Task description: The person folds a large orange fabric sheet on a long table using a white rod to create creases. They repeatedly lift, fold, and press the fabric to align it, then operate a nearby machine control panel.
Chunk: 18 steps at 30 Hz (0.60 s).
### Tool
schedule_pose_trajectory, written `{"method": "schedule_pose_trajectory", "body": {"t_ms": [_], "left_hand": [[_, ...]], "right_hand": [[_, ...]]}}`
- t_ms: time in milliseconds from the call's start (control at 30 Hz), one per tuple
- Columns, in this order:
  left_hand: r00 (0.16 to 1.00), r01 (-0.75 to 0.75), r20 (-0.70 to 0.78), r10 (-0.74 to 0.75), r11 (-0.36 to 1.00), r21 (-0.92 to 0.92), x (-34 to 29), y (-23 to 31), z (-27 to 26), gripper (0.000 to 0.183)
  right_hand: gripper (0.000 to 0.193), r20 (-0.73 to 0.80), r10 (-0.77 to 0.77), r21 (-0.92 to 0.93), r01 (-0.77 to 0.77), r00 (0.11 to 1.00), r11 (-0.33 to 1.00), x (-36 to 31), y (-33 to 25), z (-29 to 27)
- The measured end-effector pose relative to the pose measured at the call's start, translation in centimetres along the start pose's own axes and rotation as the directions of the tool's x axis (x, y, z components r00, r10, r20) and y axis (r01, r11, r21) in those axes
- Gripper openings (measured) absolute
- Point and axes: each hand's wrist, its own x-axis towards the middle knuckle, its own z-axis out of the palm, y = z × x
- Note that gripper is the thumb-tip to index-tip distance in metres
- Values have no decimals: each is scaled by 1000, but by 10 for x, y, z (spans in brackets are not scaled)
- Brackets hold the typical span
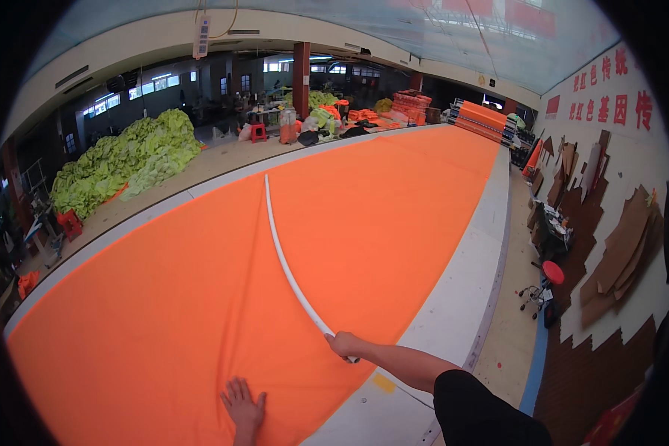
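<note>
A wide sheet of bright orange fabric (364,215) lies spread over a long, pale cutting table (453,305). My right hand (342,346) is closed round the near end of a long white pole (286,271). From there the pole reaches across the cloth toward the table's far left edge, looking curved in this view. My left hand (243,405) rests flat on the fabric with fingers spread, to the left of the pole's near end. Creases run through the cloth between the left hand and the pole's far end.
An orange fabric roll (479,119) sits on a machine at the table's far end. A big heap of yellow-green fabric (126,160) lies beyond the left edge. To the right stand a red-seated stool (552,272) and brown cardboard patterns (621,249) against the wall.
</note>
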Motion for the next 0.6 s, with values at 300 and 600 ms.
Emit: {"method": "schedule_pose_trajectory", "body": {"t_ms": [300,600], "left_hand": [[999,33,-17,-33,999,17,-3,-74,-21,92],[994,42,104,-40,999,-15,-16,-78,-55,93]], "right_hand": [[68,-13,-33,19,33,999,999,0,-51,78],[68,-65,-55,19,57,996,998,-11,-36,59]]}}
